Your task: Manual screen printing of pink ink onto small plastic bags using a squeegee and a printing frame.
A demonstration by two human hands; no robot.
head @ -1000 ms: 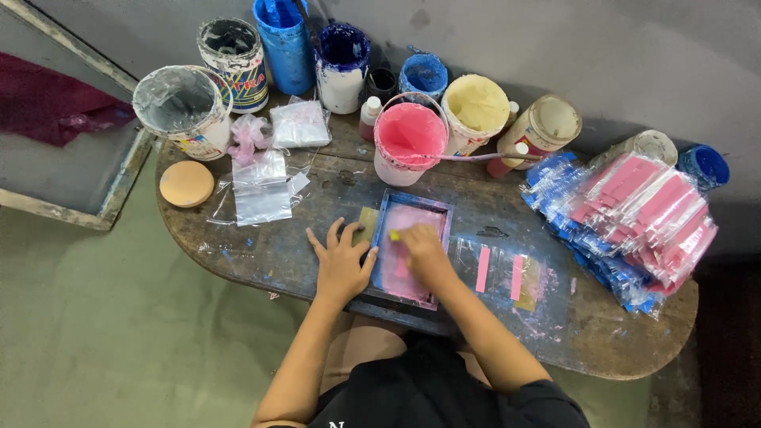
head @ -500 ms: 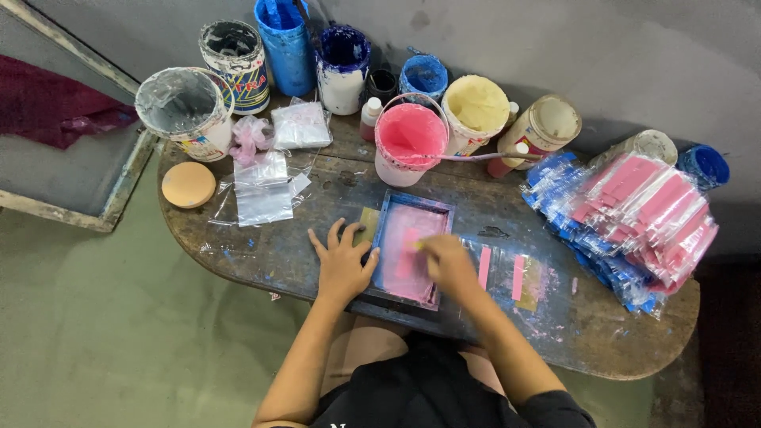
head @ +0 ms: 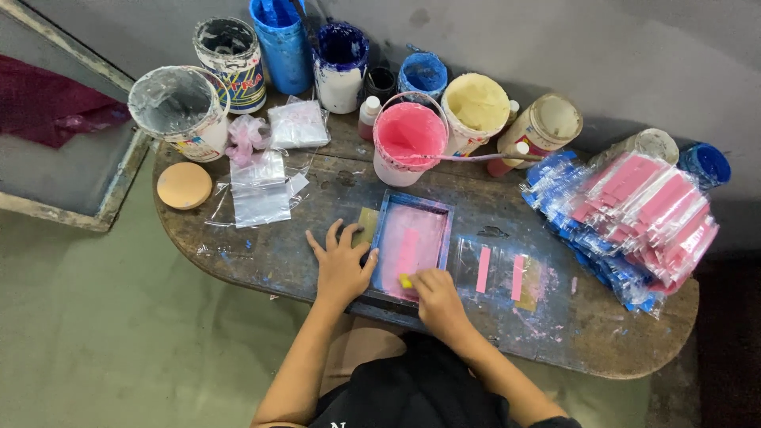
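Note:
A small blue-framed printing screen [head: 444,208] smeared with pink ink lies on the wooden table [head: 261,254]. My left hand [head: 341,265] rests flat on the table against the frame's left edge, fingers spread. My right hand [head: 434,297] grips a small yellow squeegee [head: 406,280] at the near end of the screen. A pink ink tub [head: 408,141] with a stirring stick stands just behind the frame. Clear bags printed with pink bars [head: 498,269] lie to the right of the screen.
Several paint tubs line the table's back edge: white [head: 176,111], blue [head: 279,40], yellow [head: 474,111]. A pile of pink and blue packets [head: 634,210] fills the right end. Clear plastic bags [head: 261,186] and a round tan lid [head: 184,185] lie left. A large screen frame [head: 63,135] leans at far left.
My right hand has drawn the squeegee from the far end of the screen toward me to its near end. My left hand has stayed by the frame.

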